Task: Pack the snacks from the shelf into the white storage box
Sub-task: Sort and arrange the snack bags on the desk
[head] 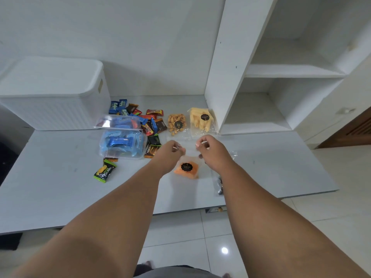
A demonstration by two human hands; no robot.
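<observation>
1. Our two bare forearms reach out from the bottom edge over the tiled floor toward the tabletop point(60, 187).
2. Our left hand point(172, 151) and right hand point(210, 149) hang close together above the tabletop, a small gap between them.
3. Left fingers point(179, 150) are curled and pinch the clear top edge of the orange snack bag point(186, 168). Right fingers point(200, 144) pinch that same edge from the other side.
4. That bag hangs below our hands with its black round label facing us. We cannot tell whether its bottom touches the tabletop.
5. Just beyond our hands lie a peanut bag point(176, 124) and, to its right, a yellow stick bag point(201, 119), side by side, each with a black label.
6. Left of those sits a loose pile of small wrapped sweets point(148, 121), and in front of it a clear tub point(123, 144) filled with blue wrappers, its clear lid point(118, 122) lying just behind.
7. One green packet point(104, 173) lies apart, nearer to us, on the left.
8. At the far left stands the white storage box point(54, 93), its top covered by a white lid.
9. On the right, the white shelf point(281, 71) stands on the tabletop, beside the yellow stick bag.
10. Near the right forearm lies a small clear bag with something dark point(219, 183) inside. We cannot make out what it is.
</observation>
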